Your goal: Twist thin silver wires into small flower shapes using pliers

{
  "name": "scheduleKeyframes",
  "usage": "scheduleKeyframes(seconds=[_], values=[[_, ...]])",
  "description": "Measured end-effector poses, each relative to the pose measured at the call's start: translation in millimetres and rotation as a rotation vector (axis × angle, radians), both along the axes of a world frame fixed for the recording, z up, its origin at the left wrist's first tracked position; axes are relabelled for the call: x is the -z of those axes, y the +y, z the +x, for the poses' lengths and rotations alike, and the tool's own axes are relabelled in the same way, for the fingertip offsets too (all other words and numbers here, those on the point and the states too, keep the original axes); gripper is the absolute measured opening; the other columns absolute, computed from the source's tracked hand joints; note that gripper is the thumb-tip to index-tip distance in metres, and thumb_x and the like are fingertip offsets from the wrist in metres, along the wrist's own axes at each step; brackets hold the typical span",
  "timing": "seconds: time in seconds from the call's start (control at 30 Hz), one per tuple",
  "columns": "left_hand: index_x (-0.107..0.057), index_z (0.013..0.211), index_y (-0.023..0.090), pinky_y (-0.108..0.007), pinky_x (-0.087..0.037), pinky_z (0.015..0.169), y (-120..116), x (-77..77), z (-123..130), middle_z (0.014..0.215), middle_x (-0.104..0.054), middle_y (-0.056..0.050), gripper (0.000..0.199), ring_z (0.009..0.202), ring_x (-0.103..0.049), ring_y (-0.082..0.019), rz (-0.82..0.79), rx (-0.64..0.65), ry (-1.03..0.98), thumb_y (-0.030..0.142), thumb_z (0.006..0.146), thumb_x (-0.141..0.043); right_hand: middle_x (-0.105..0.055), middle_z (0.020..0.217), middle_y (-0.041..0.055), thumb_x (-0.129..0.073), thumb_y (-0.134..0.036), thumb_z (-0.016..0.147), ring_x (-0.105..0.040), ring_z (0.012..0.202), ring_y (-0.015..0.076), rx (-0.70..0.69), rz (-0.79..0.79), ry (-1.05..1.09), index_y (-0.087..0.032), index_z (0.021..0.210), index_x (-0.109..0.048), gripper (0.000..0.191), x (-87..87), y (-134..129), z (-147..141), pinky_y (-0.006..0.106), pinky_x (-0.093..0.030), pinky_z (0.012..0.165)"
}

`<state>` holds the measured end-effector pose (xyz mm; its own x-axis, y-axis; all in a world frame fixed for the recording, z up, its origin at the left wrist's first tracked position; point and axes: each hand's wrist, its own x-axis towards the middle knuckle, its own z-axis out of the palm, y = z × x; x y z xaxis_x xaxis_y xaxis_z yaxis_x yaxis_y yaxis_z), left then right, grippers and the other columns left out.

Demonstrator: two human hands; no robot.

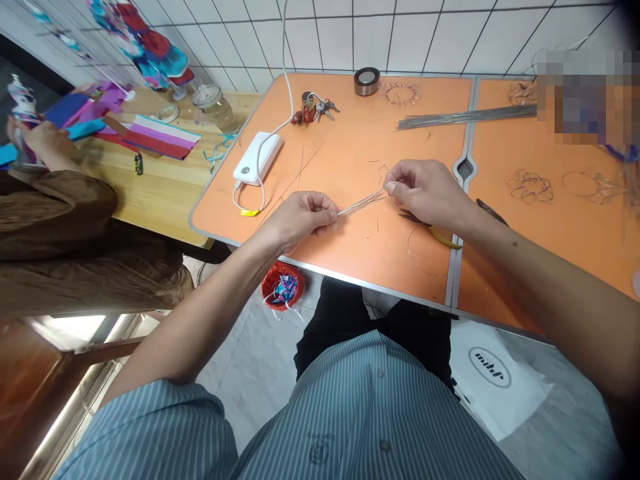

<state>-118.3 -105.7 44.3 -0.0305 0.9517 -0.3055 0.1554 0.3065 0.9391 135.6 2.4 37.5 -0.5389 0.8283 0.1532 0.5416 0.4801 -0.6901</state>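
Note:
A small bundle of thin metal wires lies between my two hands, above the orange table. My left hand pinches the bundle's left end, where the wires are tight together. At the right end the wires fan out, and the closed fingertips of my right hand pinch the tip of one or more of them. Pliers with a yellow handle rest partly under my right hand. A long bundle of straight wires lies further back, across the table's seam.
A white power bank with a cable, keys and a tape roll sit toward the back. Bent wire shapes lie at the right. At the left, another person's hands are over a wooden table with coloured fabric.

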Motion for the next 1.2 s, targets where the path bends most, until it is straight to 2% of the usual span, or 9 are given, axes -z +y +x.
scheduleKeyframes(seconds=[0.13,0.3,0.43,0.63,0.83,1.07,1.2], values=[[-0.072,0.071,0.017,-0.024,-0.036,0.052,5,13.4,0,0.065,-0.068,-0.003,0.012,0.053,-0.051,-0.009,0.037,-0.019,0.099,0.014,0.078,-0.081,-0.075,0.084,0.0057,-0.068,-0.023,0.093,-0.067,0.079,0.0248,0.009,-0.040,-0.031,-0.022,0.089,-0.073,0.006,10.6,3,-3,0.040,-0.049,0.077],[-0.072,0.070,0.017,-0.025,-0.031,0.054,11,19.1,5,0.058,-0.060,0.001,0.012,0.054,-0.045,-0.010,0.043,-0.047,0.280,0.014,0.080,-0.077,-0.077,0.087,0.0066,-0.069,-0.020,0.092,-0.068,0.083,0.0261,-0.019,-0.014,-0.078,-0.023,0.087,-0.073,0.007,21.0,12,-4,0.042,-0.049,0.079],[-0.073,0.071,0.018,-0.027,-0.035,0.058,14,23.3,6,0.062,-0.062,0.000,0.010,0.059,-0.047,-0.012,0.082,-0.039,0.373,0.015,0.080,-0.076,-0.077,0.086,0.0070,-0.071,-0.023,0.093,-0.069,0.082,0.0272,-0.041,0.000,-0.073,-0.024,0.085,-0.073,0.009,30.1,20,-3,0.043,-0.050,0.077],[-0.071,0.070,0.019,-0.028,-0.034,0.061,17,27.1,7,0.065,-0.060,0.000,0.013,0.063,-0.046,-0.012,0.104,-0.020,0.407,0.017,0.083,-0.073,-0.078,0.084,0.0072,-0.073,-0.029,0.094,-0.070,0.082,0.0275,-0.023,-0.014,-0.070,-0.024,0.085,-0.075,0.011,40.4,27,-4,0.043,-0.051,0.075],[-0.068,0.072,0.021,-0.029,-0.031,0.060,15,32.1,12,0.066,-0.060,0.000,0.013,0.066,-0.046,-0.015,0.102,-0.065,0.446,0.019,0.082,-0.074,-0.077,0.084,0.0072,-0.072,-0.022,0.092,-0.070,0.080,0.0261,-0.011,-0.039,-0.091,-0.022,0.087,-0.078,0.008,39.7,27,-7,0.042,-0.050,0.076],[-0.067,0.074,0.021,-0.029,-0.030,0.060,13,38.7,11,0.063,-0.058,0.000,0.011,0.067,-0.047,-0.016,0.093,-0.092,0.459,0.022,0.083,-0.074,-0.078,0.087,0.0085,-0.077,-0.032,0.095,-0.072,0.087,0.0272,-0.028,-0.076,-0.061,-0.021,0.089,-0.081,0.012,36.2,37,0,0.042,-0.053,0.081],[-0.068,0.075,0.021,-0.029,-0.031,0.060,13,39.5,11,0.065,-0.060,-0.002,0.011,0.069,-0.050,-0.018,0.099,-0.085,0.507,0.026,0.084,-0.073,-0.078,0.083,0.0087,-0.076,-0.031,0.096,-0.073,0.087,0.0283,-0.018,-0.098,-0.074,-0.021,0.093,-0.083,0.012,33.8,40,5,0.044,-0.055,0.084]])
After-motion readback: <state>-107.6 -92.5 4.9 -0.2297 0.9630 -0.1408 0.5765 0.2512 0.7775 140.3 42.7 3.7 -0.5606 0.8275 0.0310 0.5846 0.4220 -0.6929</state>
